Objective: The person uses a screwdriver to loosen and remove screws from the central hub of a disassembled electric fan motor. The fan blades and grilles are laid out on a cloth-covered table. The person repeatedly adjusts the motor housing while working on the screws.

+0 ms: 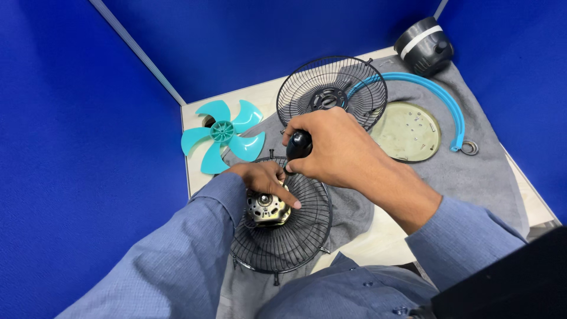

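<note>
no packages, no labels, no signs, no screens anywhere in view

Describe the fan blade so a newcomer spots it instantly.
Start at the grey cloth on the table, then go to its far-left edge, left of the two black wire grilles. The fan blade lies flat there: the only turquoise five-lobed propeller shape.

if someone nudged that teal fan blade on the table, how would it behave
The teal fan blade looks like thin moulded plastic, so probably light and easy to slide. It lies flat on the table, so it is unlikely to roll; its blades may flex slightly.
</note>
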